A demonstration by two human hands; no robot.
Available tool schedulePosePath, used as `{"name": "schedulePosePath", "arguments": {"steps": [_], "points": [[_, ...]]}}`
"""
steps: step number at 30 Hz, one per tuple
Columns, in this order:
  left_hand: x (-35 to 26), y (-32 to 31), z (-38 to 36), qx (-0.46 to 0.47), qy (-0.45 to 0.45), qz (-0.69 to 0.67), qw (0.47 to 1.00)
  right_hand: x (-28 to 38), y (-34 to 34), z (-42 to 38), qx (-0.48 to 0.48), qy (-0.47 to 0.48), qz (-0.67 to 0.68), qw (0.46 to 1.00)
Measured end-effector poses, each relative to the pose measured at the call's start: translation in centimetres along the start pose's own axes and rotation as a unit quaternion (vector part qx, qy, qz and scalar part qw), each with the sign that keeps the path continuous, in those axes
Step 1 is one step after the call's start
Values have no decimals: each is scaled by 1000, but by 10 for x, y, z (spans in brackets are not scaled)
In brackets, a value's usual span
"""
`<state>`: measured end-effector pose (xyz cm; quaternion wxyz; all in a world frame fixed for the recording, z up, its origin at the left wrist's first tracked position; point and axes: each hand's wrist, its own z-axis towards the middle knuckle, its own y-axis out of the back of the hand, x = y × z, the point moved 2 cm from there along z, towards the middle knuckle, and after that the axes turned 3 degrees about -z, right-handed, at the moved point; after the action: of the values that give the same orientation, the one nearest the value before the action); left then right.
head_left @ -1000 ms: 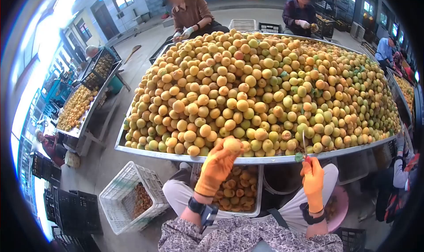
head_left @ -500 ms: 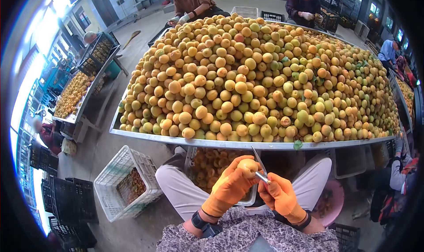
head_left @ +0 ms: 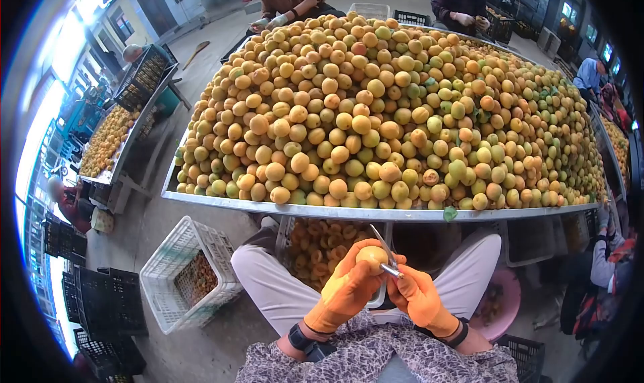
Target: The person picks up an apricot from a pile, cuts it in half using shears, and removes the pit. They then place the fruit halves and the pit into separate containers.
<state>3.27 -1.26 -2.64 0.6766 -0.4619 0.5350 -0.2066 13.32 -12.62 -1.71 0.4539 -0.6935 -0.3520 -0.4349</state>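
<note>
My left hand (head_left: pixel 347 290), in an orange glove, grips an apricot (head_left: pixel 368 256) in front of my lap. My right hand (head_left: pixel 422 298), gloved the same way, is closed around a small knife (head_left: pixel 384 245) with a thin blade and a shiny metal part near the fist. The blade points up and away, along the right side of the apricot. My gloves hide most of the handle, and whether the edge has entered the fruit cannot be made out. Past my hands, a large heap of apricots (head_left: pixel 376 128) fills a metal-rimmed table (head_left: pixel 322 211).
Below the table edge stands a crate of halved apricots (head_left: pixel 320 243). A white crate (head_left: pixel 154 289) with brownish pieces in it is at my left, a pink basin (head_left: pixel 506 306) at my right. Black crates (head_left: pixel 100 302) are stacked further left. Two people (head_left: pixel 292 0) work across the table.
The apricot and knife have shifted slightly left, and the blade now lies closer along the fruit. My right hand has turned a little. The view has tilted slightly.
</note>
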Motion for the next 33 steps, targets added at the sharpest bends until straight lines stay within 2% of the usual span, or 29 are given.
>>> {"name": "schedulePosePath", "arguments": {"steps": [3, 5, 7, 10, 13, 15, 16, 18, 21, 23, 24, 25, 27, 28, 29, 30, 31, 32, 33], "points": [[5, 1, 1, -15, 0, 20, 1000, -4, -2, 3, 5, -12, 13, 1000], [8, 2, 0, -27, -2, 29, 999, -15, 0, 9, -37, 21, 0, 999], [7, 5, 1, -52, 5, 83, 995, -21, 4, 10, -44, 14, 13, 999], [4, 8, 7, -66, 5, 142, 988, -34, 18, 18, -39, 42, -51, 997], [1, 14, 20, -48, 19, 211, 976, -27, 22, 25, -14, 49, -37, 998], [0, 11, 30, -27, 37, 203, 978, -9, 22, 23, -26, 55, 41, 997], [1, 8, 36, -4, 41, 226, 973, -15, 37, 21, -21, 31, -17, 999], [-3, 3, 51, 17, 81, 271, 959, 7, 49, 12, -23, 6, -18, 1000], [7, 0, 75, 55, 11, 413, 909, 31, 67, -2, -24, -32, -10, 999], [-9, -21, 88, 15, -67, 507, 859, 33, 81, -16, -165, 6, -68, 984], [-13, -25, 95, -7, -97, 423, 901, 22, 103, -22, -194, 194, -181, 944], [-18, -12, 103, 14, -117, 398, 910, 15, 124, -39, -250, 130, 36, 959], [-17, -28, 102, 52, -70, 269, 959, 11, 147, -44, -313, 188, 61, 929], [-13, -28, 100, 53, -68, 273, 958, 6, 146, -38, -327, 146, -135, 924], [-6, -26, 98, 84, -35, 194, 977, 3, 142, -28, -329, 101, -326, 881], [-2, -24, 99, 115, -4, 114, 987, 20, 124, -33, -324, 92, -321, 885], [0, -22, 99, 127, 8, 98, 987, 37, 112, -37, -319, 96, -321, 887], [6, -21, 94, 105, 8, 83, 991, 46, 98, -43, -236, 53, -157, 957], [9, -25, 91, 85, 12, 71, 994, 48, 82, -45, -148, 8, 17, 989]]}}
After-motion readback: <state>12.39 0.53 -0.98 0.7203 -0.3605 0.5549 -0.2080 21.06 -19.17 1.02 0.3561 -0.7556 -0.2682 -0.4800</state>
